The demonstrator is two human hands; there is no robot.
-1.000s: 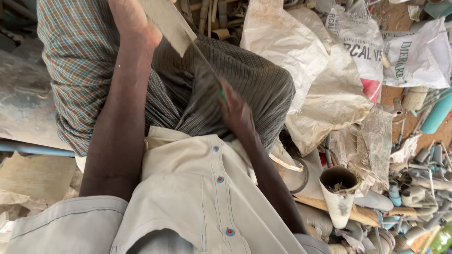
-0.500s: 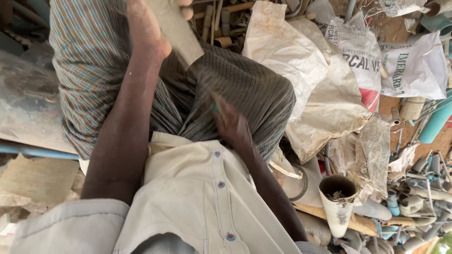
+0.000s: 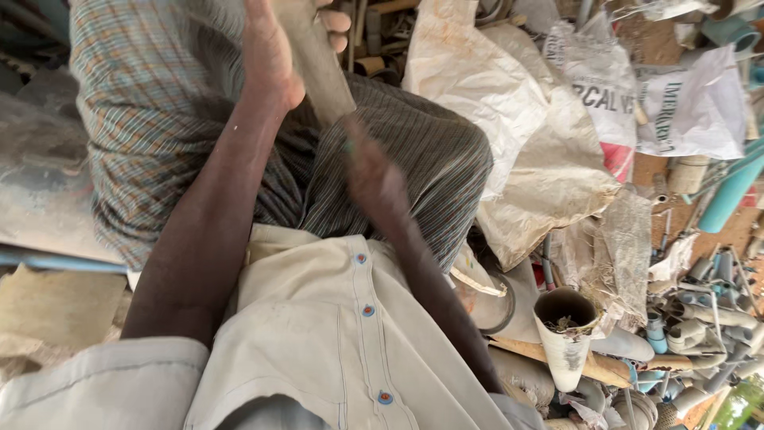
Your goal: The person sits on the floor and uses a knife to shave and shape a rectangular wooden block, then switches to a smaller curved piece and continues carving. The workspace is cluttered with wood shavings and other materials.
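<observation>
The person sits with knees drawn up, looking down over a pale cream buttoned shirt [image 3: 334, 342] and striped grey-brown trousers [image 3: 414, 159]. The left hand [image 3: 274, 56] is closed around a long, flat, pale grey-tan piece of material, likely a length of plastic pipe or a wooden slat [image 3: 318, 68], which slants from the top edge of the view down toward the lap. Its fingertips [image 3: 334, 20] show curled over the far side, so this grip is clamped on the piece near its upper end. The right hand [image 3: 374, 175] sits at the lower end of the piece, over the trousers, and is blurred by motion. It seems to be pressed against the piece, or holding something small and greenish [image 3: 347, 146] there, but whether its grip is closed or loose cannot be told.

The step in hand appears to be working the lower end of the piece, rubbing, scraping or cutting, while the left hand steadies it against the thigh. The next move would call for the left hand to keep the piece from twisting while the right hand makes short, controlled strokes, kept clear of the trouser cloth beneath.

To the person's right lie crumpled white woven sacks [image 3: 493, 95], a short white pipe stub standing upright with debris inside [image 3: 565, 334], and a heap of grey and turquoise pipe fittings [image 3: 700, 318] on the ground.
</observation>
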